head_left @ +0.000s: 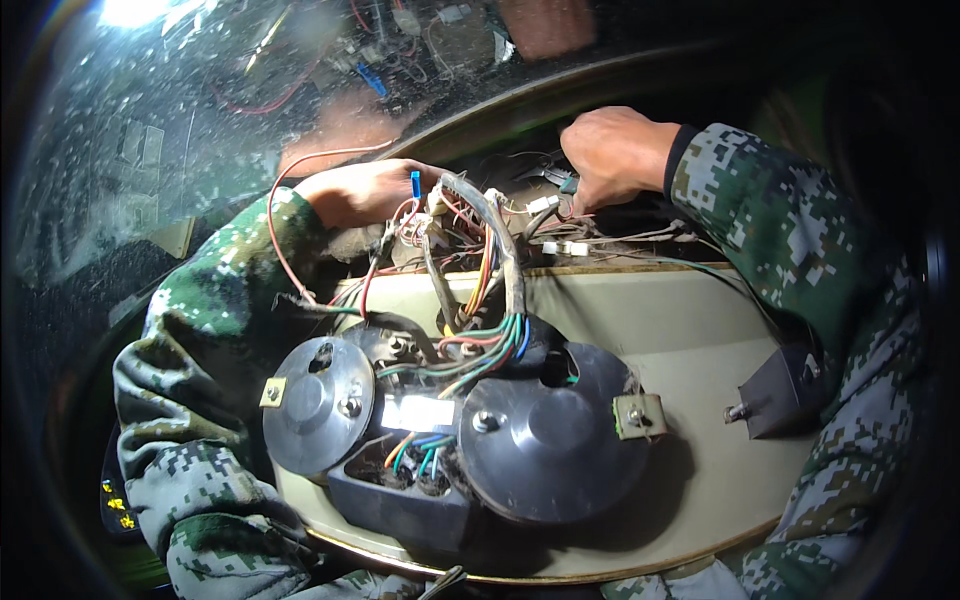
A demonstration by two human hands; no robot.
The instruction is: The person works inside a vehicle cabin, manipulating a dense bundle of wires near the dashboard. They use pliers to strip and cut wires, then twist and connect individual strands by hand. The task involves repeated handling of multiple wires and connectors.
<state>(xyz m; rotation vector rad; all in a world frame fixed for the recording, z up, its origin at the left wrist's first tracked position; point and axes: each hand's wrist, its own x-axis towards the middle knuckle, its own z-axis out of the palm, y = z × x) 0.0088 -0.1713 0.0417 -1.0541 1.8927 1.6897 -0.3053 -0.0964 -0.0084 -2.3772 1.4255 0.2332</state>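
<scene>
At far left, dusty glass [70, 215]. Then a thin red wire [270, 215], looped up beside the left sleeve [225, 260]; probably light and springy, best pinched near an end. Next, a small round black housing [320, 408], probably rigid and slick. Above and slightly right, the left hand [365, 190], behind the wiring, with fingers mostly hidden: impossible to tell whether closed on anything. Just in front, a blue connector [416, 184], upright among thin wires. Arching rightward, a thick harness [508, 250], likely stiffer and heavier; better held around the sheath than by the loose colored strands. Farther along, a white plug [542, 205], likely light but brittle; grip by the body, not the wires. Just above, pliers [550, 175], with jaws toward the left, clasped at the handles in the curled right hand [620, 150]; probably hard and fairly dense. At far right, a black box [782, 395] on the pale panel [700, 320].
</scene>
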